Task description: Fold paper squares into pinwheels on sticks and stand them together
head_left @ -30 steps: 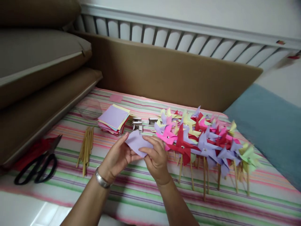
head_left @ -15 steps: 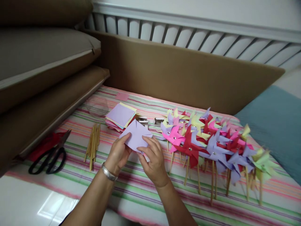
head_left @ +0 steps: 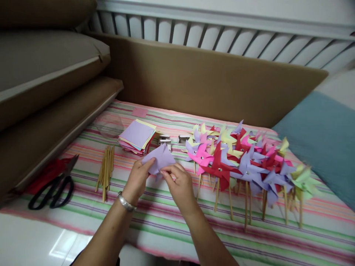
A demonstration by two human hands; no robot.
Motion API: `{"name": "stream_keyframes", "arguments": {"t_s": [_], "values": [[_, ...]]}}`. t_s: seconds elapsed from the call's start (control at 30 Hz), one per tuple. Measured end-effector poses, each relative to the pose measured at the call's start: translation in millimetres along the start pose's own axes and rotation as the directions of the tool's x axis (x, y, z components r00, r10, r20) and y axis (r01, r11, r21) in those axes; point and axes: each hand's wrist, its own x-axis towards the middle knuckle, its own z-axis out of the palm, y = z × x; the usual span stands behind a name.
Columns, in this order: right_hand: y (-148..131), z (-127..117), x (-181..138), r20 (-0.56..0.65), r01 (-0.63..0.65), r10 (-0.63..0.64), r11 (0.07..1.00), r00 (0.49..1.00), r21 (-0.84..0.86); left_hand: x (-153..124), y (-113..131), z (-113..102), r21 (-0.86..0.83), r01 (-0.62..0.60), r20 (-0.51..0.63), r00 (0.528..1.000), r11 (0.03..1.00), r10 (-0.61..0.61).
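My left hand and my right hand both pinch a lilac paper square just above the striped cloth. The paper is bent upward into a folded shape between my fingers. A silver bracelet sits on my left wrist. Right of my hands lies a row of finished paper pinwheels on wooden sticks, in pink, red, purple, yellow and green. Behind my hands is a stack of coloured paper squares.
A bundle of wooden sticks lies left of my hands. Black scissors rest at the far left by red scraps. Small metal pieces sit near the paper stack. Brown cushions and a blue cushion border the cloth.
The lilac paper has gone from a flat sheet to a raised fold between my fingers. My hands stayed close together; the camera view shifted slightly.
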Motion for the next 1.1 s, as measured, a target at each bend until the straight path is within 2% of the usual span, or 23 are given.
{"name": "stream_keyframes", "arguments": {"t_s": [0.1,0.23,0.43,0.57,0.67,0.77,0.87,0.93,1.0,1.1], "values": [[7.5,-3.4,3.1,-0.032,-0.097,0.099,0.992,0.995,0.080,-4.0,-1.5,2.8,0.037,0.049,0.032,0.998,0.998,-0.050],[14.0,-3.6,4.2,-0.053,-0.150,0.156,0.984,0.986,0.099,-8.5,-1.4,7.8,0.072,0.102,0.016,0.995,0.992,-0.103],[16.0,-2.9,5.6,-0.076,-0.173,0.178,0.983,0.981,0.064,-9.9,0.0,10.7,0.086,0.090,0.090,0.991,0.992,-0.098],[17.8,-0.9,5.9,-0.103,-0.191,0.196,0.980,0.975,0.055,-9.2,-3.7,11.5,0.126,0.029,0.153,0.987,0.992,-0.048],[17.2,0.7,4.7,-0.098,-0.219,0.224,0.974,0.970,0.057,-6.4,-7.6,10.7,0.192,-0.009,0.103,0.995,0.981,-0.011],[15.9,-2.3,5.2,-0.068,-0.231,0.234,0.971,0.970,0.058,-2.5,-8.0,8.3,0.258,0.007,0.039,0.999,0.966,-0.018],[17.6,-11.6,9.7,-0.094,-0.242,0.250,0.966,0.964,0.094,0.0,-4.1,5.1,0.228,0.057,0.012,0.998,0.972,-0.062],[20.9,-18.2,14.0,-0.114,-0.295,0.318,0.938,0.941,0.183,0.1,-0.8,3.3,0.200,0.105,0.024,0.993,0.974,-0.112],[24.0,-22.2,17.2,-0.051,-0.373,0.410,0.869,0.911,0.324,-1.0,1.7,2.4,0.195,0.151,0.039,0.986,0.969,-0.162],[24.2,-22.6,18.0,0.163,-0.465,0.448,0.728,0.879,0.504,-3.7,3.0,3.3,0.214,0.195,0.069,0.974,0.957,-0.214]]}}
